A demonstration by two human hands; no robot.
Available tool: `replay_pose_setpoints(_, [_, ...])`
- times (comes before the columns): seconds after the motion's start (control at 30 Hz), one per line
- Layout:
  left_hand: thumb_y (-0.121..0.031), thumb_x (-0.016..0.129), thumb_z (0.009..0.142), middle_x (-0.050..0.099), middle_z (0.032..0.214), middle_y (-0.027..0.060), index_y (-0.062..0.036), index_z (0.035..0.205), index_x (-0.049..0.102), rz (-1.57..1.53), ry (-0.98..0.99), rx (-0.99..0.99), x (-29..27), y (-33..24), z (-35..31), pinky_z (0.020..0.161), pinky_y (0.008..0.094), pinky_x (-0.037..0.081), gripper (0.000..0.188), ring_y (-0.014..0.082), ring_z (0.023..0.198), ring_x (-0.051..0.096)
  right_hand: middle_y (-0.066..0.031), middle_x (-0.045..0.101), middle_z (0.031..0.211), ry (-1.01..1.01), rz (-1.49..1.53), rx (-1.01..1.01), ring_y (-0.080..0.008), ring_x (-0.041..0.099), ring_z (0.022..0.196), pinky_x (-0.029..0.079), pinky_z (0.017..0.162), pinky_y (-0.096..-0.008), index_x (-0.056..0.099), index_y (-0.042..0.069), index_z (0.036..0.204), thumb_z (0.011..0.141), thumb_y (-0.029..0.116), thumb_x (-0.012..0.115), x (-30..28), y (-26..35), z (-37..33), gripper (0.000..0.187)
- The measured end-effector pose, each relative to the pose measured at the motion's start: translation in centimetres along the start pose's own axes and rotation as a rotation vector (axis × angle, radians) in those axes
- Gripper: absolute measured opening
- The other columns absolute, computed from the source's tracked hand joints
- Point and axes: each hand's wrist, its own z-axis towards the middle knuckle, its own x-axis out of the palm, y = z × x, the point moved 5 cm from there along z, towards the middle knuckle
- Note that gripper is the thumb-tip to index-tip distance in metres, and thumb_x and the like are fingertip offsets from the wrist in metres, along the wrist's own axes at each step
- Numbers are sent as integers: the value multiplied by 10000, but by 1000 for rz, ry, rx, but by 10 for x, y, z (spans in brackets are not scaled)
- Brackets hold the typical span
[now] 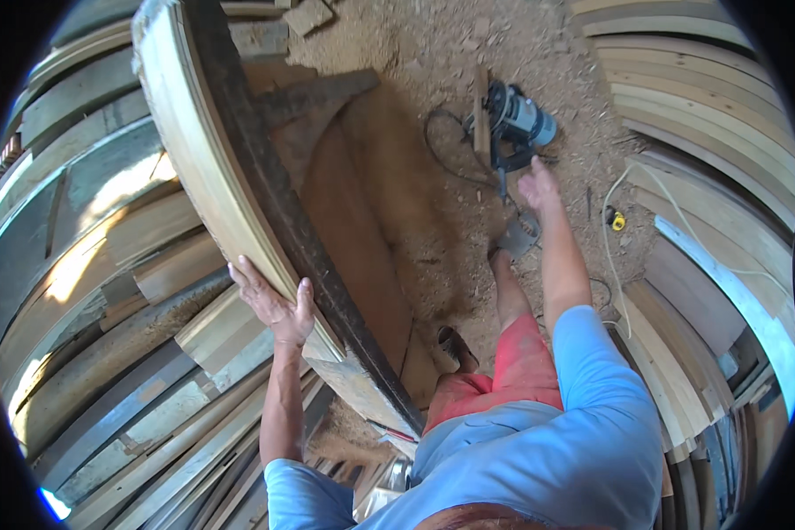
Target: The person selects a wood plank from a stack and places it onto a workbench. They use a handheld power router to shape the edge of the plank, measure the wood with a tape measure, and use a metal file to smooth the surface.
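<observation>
A long, pale wooden plank [225, 194] with grooved lines along one edge lies on a dark-edged wooden bench [283, 194]. My left hand [278, 309] grips this plank near its closer end, thumb on one side and fingers over the other. My right hand [539, 187] reaches out over the floor, its fingers stretched and slightly blurred. Just beyond those fingers lies a corded blue-grey power tool [526, 119]; its exact kind is unclear. A narrow wooden strip [481, 115] sits against the tool's side. Whether my fingertips touch the tool's black handle, I cannot tell.
Sawdust and shavings cover the floor [433, 230]. Stacked boards stand at left [88, 256] and right [698, 97]. A dark cord [428, 141] loops beside the tool. A pale cable [611, 256] runs past a small yellow-and-black object [616, 219]. A flat grey piece [518, 235] lies by my foot.
</observation>
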Motion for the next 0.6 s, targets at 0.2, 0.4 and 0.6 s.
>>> replay_pose_setpoints(0.2, [-530, 698, 856, 62, 1645, 311, 4, 1610, 59, -133, 13, 15, 6, 5, 3, 1220, 565, 66, 1124, 439, 1544, 29, -135, 694, 1040, 44, 481, -213, -251, 680, 969, 528, 982, -479, 573, 51, 1204, 1069, 316, 492, 35, -11, 63, 308])
replay_pose_setpoints(0.4, [-500, 652, 918, 54, 1666, 248, -1, 1610, 45, -87, 26, 66, 8, 3, 5, 1237, 533, 44, 1046, 380, 1555, -2, -67, 560, 706, 151, 660, -271, -231, 552, 612, 534, 703, -454, 496, 65, 937, 1046, 197, 500, 55, 18, 62, 171])
replay_pose_setpoints(0.6, [-481, 759, 812, 95, 1595, 400, -84, 1626, 84, -39, -12, -49, 1, 8, -6, 1195, 598, 146, 1130, 543, 1487, 126, -38, 511, 651, 281, 322, -416, -196, 516, 604, 494, 648, -404, 511, 91, 794, 1019, 186, 524, 91, 32, -87, 245])
